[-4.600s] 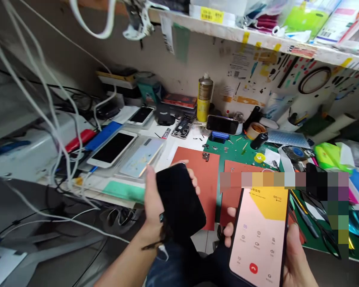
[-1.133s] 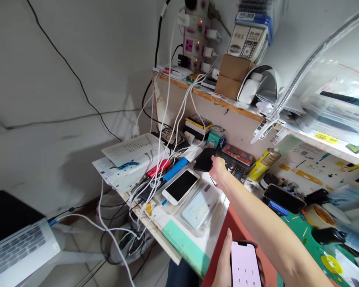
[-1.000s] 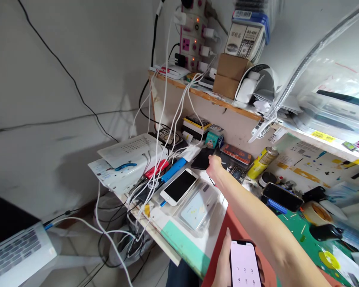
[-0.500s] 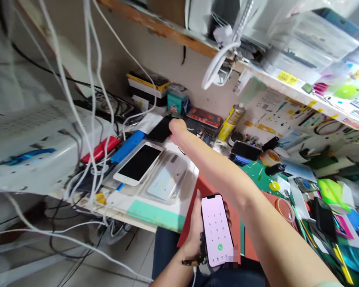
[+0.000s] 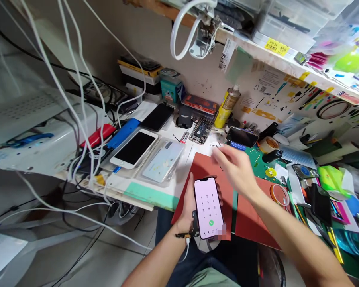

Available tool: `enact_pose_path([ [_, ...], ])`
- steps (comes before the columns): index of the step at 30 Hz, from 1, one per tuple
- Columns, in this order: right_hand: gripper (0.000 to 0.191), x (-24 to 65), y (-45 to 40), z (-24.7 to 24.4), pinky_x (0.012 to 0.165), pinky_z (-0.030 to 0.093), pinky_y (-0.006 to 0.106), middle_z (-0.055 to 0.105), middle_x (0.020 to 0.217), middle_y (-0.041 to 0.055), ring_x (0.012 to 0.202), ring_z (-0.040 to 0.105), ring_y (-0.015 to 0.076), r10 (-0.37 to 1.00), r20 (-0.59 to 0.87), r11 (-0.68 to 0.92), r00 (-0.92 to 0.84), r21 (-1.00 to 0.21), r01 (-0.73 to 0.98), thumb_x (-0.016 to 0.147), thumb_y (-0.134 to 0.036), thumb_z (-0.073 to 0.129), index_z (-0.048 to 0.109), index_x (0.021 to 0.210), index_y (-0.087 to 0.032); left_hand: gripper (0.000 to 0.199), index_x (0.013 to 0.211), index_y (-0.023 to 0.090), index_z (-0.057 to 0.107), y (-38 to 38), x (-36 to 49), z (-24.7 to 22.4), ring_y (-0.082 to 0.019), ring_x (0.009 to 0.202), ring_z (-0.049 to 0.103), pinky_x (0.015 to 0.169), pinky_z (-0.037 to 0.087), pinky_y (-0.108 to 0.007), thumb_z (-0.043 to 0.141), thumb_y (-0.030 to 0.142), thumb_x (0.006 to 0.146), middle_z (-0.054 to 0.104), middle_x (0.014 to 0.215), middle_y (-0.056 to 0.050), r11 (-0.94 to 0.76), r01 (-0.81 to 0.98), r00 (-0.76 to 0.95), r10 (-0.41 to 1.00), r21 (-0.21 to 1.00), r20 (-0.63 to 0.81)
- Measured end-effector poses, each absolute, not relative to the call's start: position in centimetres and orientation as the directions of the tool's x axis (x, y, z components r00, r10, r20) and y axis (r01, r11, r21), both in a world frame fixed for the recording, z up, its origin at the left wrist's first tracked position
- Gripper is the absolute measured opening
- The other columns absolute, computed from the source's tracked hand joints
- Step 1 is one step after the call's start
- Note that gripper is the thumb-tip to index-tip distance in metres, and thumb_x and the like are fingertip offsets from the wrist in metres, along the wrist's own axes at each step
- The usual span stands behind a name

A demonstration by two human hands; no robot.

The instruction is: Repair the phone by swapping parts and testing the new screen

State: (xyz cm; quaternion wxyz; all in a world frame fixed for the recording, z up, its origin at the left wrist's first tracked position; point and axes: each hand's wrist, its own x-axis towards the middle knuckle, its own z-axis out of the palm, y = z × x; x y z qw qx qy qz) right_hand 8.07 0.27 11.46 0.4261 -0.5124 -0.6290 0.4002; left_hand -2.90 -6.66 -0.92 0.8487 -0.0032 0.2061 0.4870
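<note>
A phone with its lit screen showing a dial pad rests in my left hand, whose fingers wrap round its far side. A small circuit board with a white cable hangs at its lower left edge. My right hand is above the red mat, up and to the right of the phone, blurred by motion; its fingers look bent and what they hold, if anything, is hidden. A black-screened phone lies at the back of the bench, left of an opened phone.
A white phone and a pale phone back lie on the left in clear sleeves. White cables hang at the left. Behind stand a yellow spray can and a propped phone. Tools crowd the right side.
My right hand has drawn back from the black-screened phone at the rear to above the red mat. My left hand still holds the lit phone. The camera view has shifted.
</note>
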Motion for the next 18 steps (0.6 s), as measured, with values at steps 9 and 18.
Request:
enact_pose_path([
  [9,0.066,19.4,-10.9,7.5,0.101,0.06,0.053,0.068,0.141,0.0156,0.128,0.065,0.0335,0.711,0.334,0.702,-0.619,-0.392,0.595,0.098,-0.013,0.062,0.043,0.161,-0.025,0.074,0.124,0.013,0.07,-6.8,-2.2,1.4,-0.025,0.069,0.074,0.062,0.058,-0.033,0.049,0.079,0.097,0.075,0.084,-0.012,0.661,-0.691,0.588,0.749,0.291,-0.305],
  [18,0.091,17.7,-6.7,11.0,0.123,0.04,0.059,0.054,0.159,0.0173,0.149,0.046,0.0364,0.356,0.002,0.918,-0.934,-0.187,0.35,0.085,0.001,0.057,0.028,0.169,-0.021,0.065,0.107,0.014,0.073,-7.7,-1.6,1.1,-0.025,0.049,0.065,0.05,0.051,-0.033,0.055,0.076,0.096,0.062,0.056,-0.002,0.785,-0.571,0.647,0.61,0.239,-0.458],
])
